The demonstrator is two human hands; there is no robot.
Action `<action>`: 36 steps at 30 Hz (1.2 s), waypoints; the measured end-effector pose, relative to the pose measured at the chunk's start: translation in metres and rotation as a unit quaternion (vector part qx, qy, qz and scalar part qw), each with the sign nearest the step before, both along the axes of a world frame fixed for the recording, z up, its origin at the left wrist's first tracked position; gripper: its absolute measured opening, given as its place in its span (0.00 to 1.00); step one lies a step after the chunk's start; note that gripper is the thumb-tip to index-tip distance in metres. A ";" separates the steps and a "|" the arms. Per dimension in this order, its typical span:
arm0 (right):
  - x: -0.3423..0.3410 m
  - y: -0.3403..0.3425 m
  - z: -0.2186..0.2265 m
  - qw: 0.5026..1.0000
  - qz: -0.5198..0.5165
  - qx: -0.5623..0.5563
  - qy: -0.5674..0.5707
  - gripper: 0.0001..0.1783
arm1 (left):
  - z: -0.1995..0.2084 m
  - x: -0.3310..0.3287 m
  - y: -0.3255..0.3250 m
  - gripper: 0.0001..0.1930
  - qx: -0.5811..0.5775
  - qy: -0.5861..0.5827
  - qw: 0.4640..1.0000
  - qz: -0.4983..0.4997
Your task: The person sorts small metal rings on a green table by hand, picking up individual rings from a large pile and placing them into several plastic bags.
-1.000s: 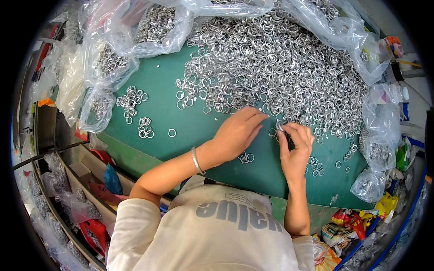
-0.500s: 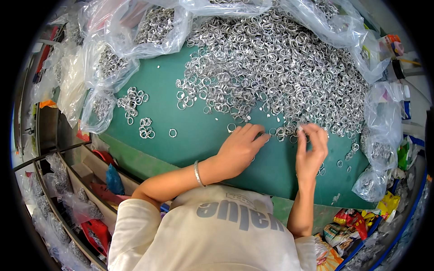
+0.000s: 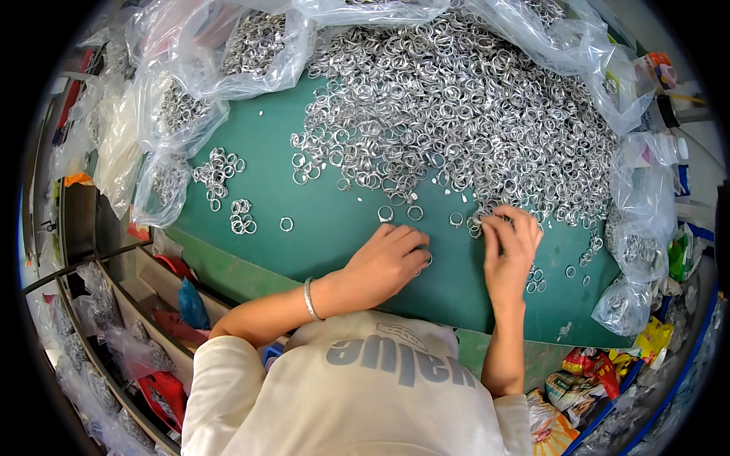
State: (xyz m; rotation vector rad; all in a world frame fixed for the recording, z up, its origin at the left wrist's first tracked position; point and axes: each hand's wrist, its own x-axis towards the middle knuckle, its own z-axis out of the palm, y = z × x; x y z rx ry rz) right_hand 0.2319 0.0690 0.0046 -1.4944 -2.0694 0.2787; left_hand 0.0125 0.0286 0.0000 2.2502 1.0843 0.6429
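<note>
A large heap of silvery metal rings [image 3: 456, 99] spreads over the green tabletop [image 3: 304, 254]. My right hand [image 3: 513, 251] is at the heap's near edge, thumb and forefinger pinched on a metal ring [image 3: 476, 228]. To its left, my left hand [image 3: 384, 262] rests low over the table with its fingers curled in. Ring edges show by its fingertips; what lies under the fingers is hidden. Just beyond it sit a few single rings [image 3: 385, 213]. Small loose clusters of rings [image 3: 218, 173] lie at the left, and several rings [image 3: 536, 279] lie beside my right wrist.
Clear plastic bags of rings [image 3: 258, 45] line the far and left sides. More bags [image 3: 642, 228] stand along the right edge. Small white bits [image 3: 360, 199] are scattered near the heap. Below left is a partitioned drawer [image 3: 141, 292]; colourful packets [image 3: 585, 372] sit below right.
My left hand has drawn back left and nearer, uncovering rings by the heap. My right hand has shifted slightly left and now pinches at a ring on the heap's near edge.
</note>
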 end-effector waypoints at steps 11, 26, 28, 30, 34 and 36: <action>0.009 -0.002 0.005 0.995 -0.094 0.012 0.029 0.06 | -0.017 0.059 0.049 0.11 0.053 0.024 0.994 0.088; 0.037 -0.032 0.021 0.993 -0.068 -0.095 0.013 0.01 | 0.012 0.055 0.018 0.18 -0.083 -0.101 0.987 0.093; 0.062 -0.031 0.024 0.985 -0.143 -0.023 -0.089 0.02 | 0.014 0.050 0.022 0.22 -0.036 -0.045 0.996 0.069; 0.077 -0.034 0.019 0.979 -0.152 -0.025 -0.130 0.04 | 0.014 0.051 0.027 0.22 0.010 -0.006 0.999 0.052; 0.084 -0.043 0.006 0.984 -0.123 -0.049 -0.115 0.08 | 0.009 0.067 0.040 0.23 0.051 0.015 0.998 0.044; 0.084 -0.046 0.011 0.985 -0.127 -0.050 -0.102 0.09 | 0.006 0.082 0.048 0.24 0.056 0.049 0.997 0.012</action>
